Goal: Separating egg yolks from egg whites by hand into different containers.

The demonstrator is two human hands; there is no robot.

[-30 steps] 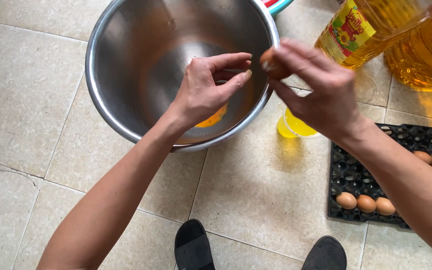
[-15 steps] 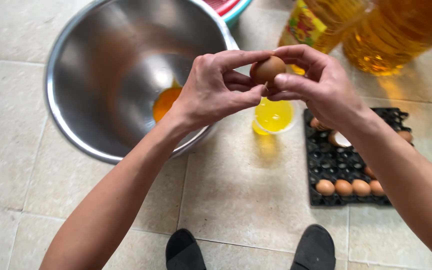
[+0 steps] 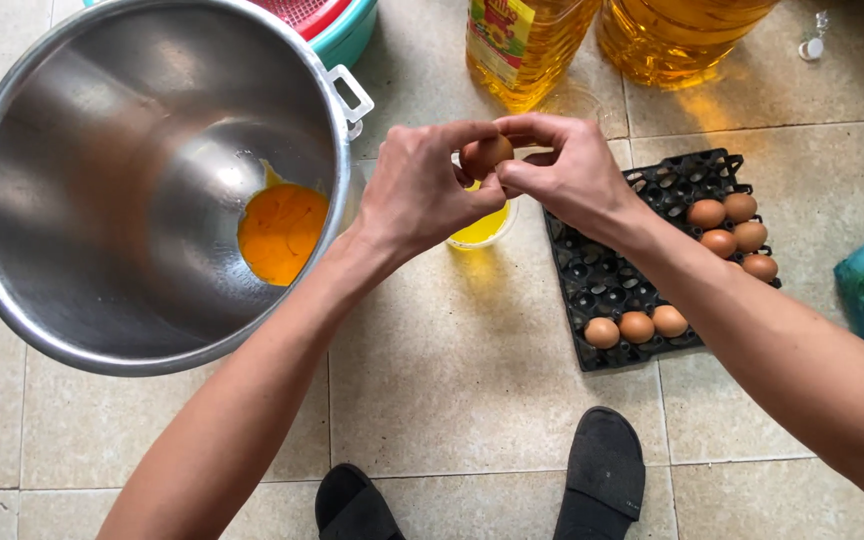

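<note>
We observe both hands meeting above a small cup [image 3: 482, 228] of yellow liquid on the tiled floor [image 3: 452, 380]. The left hand [image 3: 417, 190] and right hand [image 3: 567, 170] together hold one brown egg [image 3: 484, 155], fingers [image 3: 472, 133] closed round it from either side. We cannot tell whether the shell is cracked. Left of the hands stands a steel bowl [image 3: 82, 200] containing yolks [image 3: 282, 232]. To the right lies a black tray [image 3: 602, 270] with more eggs [image 3: 637, 326]. Two oil bottles [image 3: 522, 50] stand beyond.
</note>
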